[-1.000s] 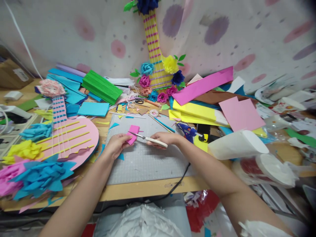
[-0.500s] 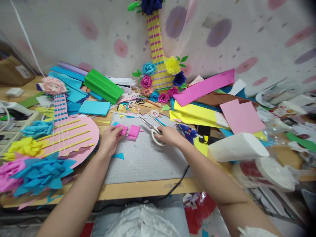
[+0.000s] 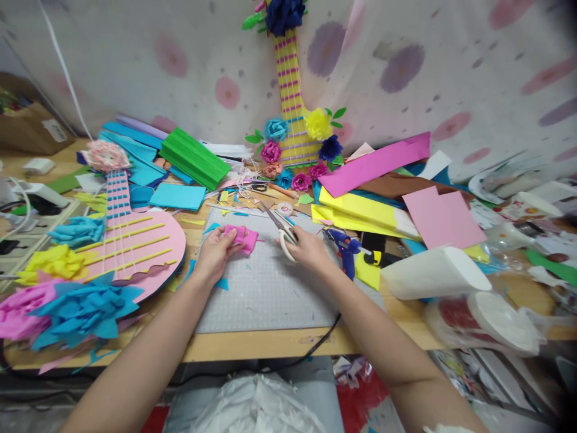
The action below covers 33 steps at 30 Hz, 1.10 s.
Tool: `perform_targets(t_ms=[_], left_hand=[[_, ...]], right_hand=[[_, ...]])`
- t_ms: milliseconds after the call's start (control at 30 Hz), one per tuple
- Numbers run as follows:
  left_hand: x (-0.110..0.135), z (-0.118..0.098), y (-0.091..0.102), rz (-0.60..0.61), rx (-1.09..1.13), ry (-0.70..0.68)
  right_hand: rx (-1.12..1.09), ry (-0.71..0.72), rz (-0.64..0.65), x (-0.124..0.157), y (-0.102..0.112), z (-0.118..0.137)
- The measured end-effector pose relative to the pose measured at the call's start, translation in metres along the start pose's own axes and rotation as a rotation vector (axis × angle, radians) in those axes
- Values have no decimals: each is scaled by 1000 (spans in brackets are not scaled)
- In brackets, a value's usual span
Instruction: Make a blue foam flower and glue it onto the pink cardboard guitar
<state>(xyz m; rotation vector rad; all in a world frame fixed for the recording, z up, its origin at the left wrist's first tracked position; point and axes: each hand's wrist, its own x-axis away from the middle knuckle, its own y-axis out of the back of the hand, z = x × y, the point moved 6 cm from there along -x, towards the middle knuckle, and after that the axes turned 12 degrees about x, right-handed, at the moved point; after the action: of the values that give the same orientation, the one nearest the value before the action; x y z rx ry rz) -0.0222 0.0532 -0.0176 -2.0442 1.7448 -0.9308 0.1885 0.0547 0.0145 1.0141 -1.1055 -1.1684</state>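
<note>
My left hand (image 3: 214,252) pinches a small folded piece of pink paper (image 3: 243,236) on the grey cutting mat (image 3: 265,288). A second pink piece lies against it on the mat. My right hand (image 3: 306,248) grips the white handles of a pair of scissors (image 3: 278,225). The blades point up and to the left, away from the pink paper, and rest on the mat's far edge. The two hands are about a hand's width apart.
A pink paper guitar (image 3: 135,240) with paper flowers lies at the left. A blue glue gun (image 3: 345,249) sits right of my right hand, its black cord (image 3: 315,343) running over the table's front edge. Coloured paper sheets (image 3: 374,162), green crepe (image 3: 193,157) and scraps crowd the back.
The scissors came away from the pink paper after a cut and swung to point up-left. My left hand has brought the cut-off pink piece back against the other one.
</note>
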Motion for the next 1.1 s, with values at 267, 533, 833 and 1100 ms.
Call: perform_targets(t_ms=[267,533,833,1100], left_hand=[[5,-8,-39,112,-118,55],[1,5,-71,157,-427,158],[-4,41,-76,150,-92,130],[-9,27,-65,43,-1,-62]], right_hand=[[-676,112,34,-8,-14,19],[-1126,74,-47,-14,-8,16],[-1289,-97,-221,-18,-15,3],[-999,65,-44,-9,-14,-2]])
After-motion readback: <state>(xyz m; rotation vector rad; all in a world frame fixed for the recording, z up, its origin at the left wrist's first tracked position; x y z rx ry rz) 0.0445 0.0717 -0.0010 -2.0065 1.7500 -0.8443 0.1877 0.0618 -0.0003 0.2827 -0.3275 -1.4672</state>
